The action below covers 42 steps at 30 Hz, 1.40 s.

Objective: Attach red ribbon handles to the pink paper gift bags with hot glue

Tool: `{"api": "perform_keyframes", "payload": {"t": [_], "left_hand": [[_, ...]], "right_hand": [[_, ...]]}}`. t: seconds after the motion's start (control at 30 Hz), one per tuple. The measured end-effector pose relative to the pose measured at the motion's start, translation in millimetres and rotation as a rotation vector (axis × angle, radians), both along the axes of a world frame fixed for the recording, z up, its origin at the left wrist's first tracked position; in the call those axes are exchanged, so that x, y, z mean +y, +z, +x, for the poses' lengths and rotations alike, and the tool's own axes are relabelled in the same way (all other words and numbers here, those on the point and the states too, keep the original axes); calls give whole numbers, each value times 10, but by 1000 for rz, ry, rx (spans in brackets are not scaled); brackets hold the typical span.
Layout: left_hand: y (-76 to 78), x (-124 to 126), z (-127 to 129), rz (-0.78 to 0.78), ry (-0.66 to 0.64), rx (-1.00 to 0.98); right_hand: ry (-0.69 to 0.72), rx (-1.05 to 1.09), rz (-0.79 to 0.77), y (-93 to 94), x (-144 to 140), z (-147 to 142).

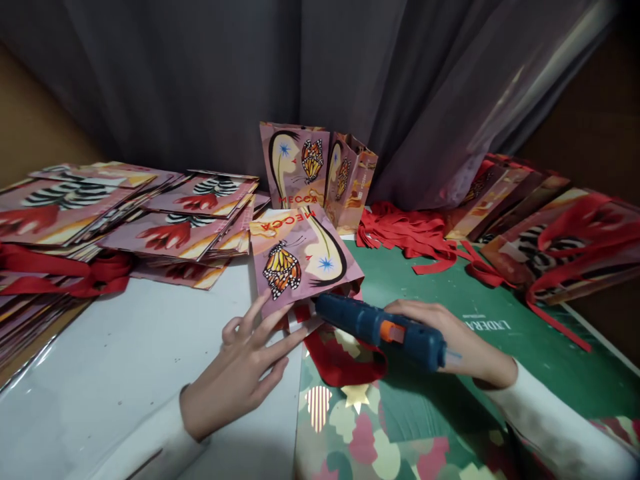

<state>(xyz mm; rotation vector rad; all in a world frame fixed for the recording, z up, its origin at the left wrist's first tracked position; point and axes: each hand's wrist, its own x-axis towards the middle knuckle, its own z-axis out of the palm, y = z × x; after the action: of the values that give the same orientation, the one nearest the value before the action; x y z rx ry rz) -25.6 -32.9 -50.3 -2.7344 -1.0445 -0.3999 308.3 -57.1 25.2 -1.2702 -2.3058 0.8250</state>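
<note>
One butterfly-print paper bag (300, 257) lies flat at the middle. The left hand (240, 370) rests open, fingers spread on the bag's near edge, gripping nothing. The right hand (450, 340), just right of the bag, is closed around one blue glue gun (383, 328), nozzle at the bag's mouth. Two standing bags (320, 167) rise just behind it.
</note>
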Motion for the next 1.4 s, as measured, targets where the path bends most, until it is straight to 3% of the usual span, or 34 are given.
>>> {"api": "perform_keyframes", "payload": {"t": [0.2, 0.4, 0.67, 1.1, 1.4], "left_hand": [[10, 12, 1, 22, 9, -8], [-16, -18, -25, 56, -8, 23], [14, 56, -52, 171, -53, 99], [-26, 58, -88, 52, -48, 16], [22, 38, -81, 99, -73, 80]], "right_hand": [[105, 0, -49, -92, 266, -95], [83, 50, -124, -299, 390, -170], [124, 56, -202, -427, 486, -184], [147, 97, -247, -407, 557, -281], [64, 94, -267, -334, 500, -267]]}}
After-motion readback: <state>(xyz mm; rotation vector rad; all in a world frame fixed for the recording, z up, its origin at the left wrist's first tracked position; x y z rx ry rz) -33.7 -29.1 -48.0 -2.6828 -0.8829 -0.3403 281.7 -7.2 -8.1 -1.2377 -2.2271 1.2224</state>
